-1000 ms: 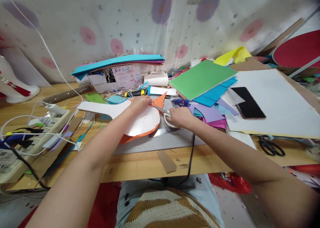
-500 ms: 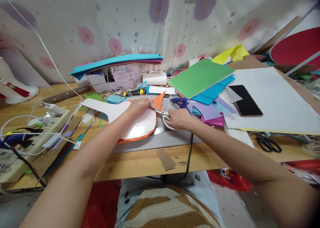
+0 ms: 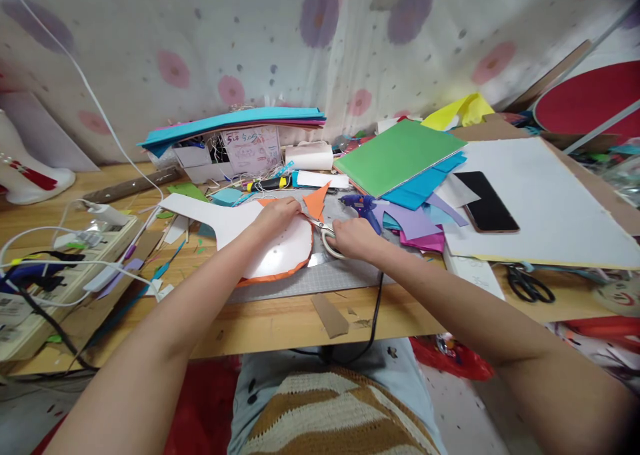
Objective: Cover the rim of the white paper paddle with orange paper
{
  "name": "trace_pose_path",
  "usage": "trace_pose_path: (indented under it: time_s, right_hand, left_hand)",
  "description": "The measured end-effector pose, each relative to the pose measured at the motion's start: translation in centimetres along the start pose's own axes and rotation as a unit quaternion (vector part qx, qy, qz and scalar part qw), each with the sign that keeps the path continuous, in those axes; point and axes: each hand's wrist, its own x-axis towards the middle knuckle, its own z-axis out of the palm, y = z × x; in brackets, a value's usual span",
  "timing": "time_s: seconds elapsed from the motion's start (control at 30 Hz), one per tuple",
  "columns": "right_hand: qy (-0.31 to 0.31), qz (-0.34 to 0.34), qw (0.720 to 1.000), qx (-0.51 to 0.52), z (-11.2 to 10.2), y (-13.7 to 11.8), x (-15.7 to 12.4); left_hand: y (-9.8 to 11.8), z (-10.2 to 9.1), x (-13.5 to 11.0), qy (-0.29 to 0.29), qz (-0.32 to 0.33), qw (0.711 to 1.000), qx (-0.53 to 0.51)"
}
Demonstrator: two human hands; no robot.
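My right hand (image 3: 356, 237) is closed around the white-handled scissors (image 3: 327, 236), whose blades point left toward my left fingertips. At the upper right edge of a white paddle-shaped board (image 3: 280, 255), my left hand (image 3: 280, 216) is closed, pinching the orange paper along that edge. The same orange paper borders the board's rounded bottom, while its narrow arm extends to the upper left. My left hand and forearm cover part of the board. Just beyond the blades lies an orange paper scrap (image 3: 316, 202). Underneath is a grey cutting mat (image 3: 340, 276).
Right of the scissors are a blue glue gun (image 3: 361, 205), purple paper pieces (image 3: 407, 220) and a green sheet (image 3: 400, 158). A phone (image 3: 489, 202) rests on a large white board (image 3: 550, 222), with black scissors (image 3: 530, 284) below. A power strip (image 3: 113, 242) stands left; a cardboard scrap (image 3: 330, 315) lies in front.
My right hand and the scissors have shifted slightly left, and the scissor handles sit at a slightly different angle. My left hand stays at the orange edge.
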Motion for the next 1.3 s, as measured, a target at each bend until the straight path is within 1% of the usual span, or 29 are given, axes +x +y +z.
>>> trace_pose_path:
  time_s: [0.1,0.17,0.3,0.4,0.57,0.7,0.87,1.13,1.3]
  right_hand:
    - [0.001,-0.013,1.0,-0.006,0.1,0.5,0.0]
    - [-0.007,-0.02,1.0,-0.007,0.1,1.0,-0.1]
    - [-0.017,-0.027,0.999,0.004,0.2,1.5,-0.5]
    - [-0.015,-0.019,1.0,0.009,0.0,1.2,-0.6]
    - [-0.003,0.001,1.0,0.005,-0.9,0.2,-0.2]
    - [0.005,-0.001,1.0,0.0,-1.5,-0.5,0.3]
    - [0.022,-0.001,1.0,-0.01,-1.7,-1.2,1.0]
    - [0.021,-0.016,1.0,-0.015,-1.3,-0.8,1.6]
    - [0.011,-0.015,1.0,-0.018,-1.3,-0.5,1.6]
  left_hand:
    - [0.2,-0.2,-0.3,-0.002,-0.006,1.0,0.025]
    - [0.4,-0.4,-0.5,0.003,-0.012,1.0,0.023]
    - [0.7,-0.7,-1.1,0.03,-0.02,0.999,0.012]
    - [0.7,-0.7,-1.5,0.052,-0.016,0.998,0.009]
    - [0.5,-0.7,-1.8,0.07,-0.018,0.997,0.016]
    - [0.5,-0.5,-1.7,0.083,-0.012,0.996,0.029]
    - [0.6,-0.2,-1.8,0.09,-0.004,0.994,0.065]
    - [0.5,-0.1,-1.5,0.099,0.028,0.989,0.11]
    - [0.5,-0.1,-1.5,0.104,0.042,0.987,0.117]
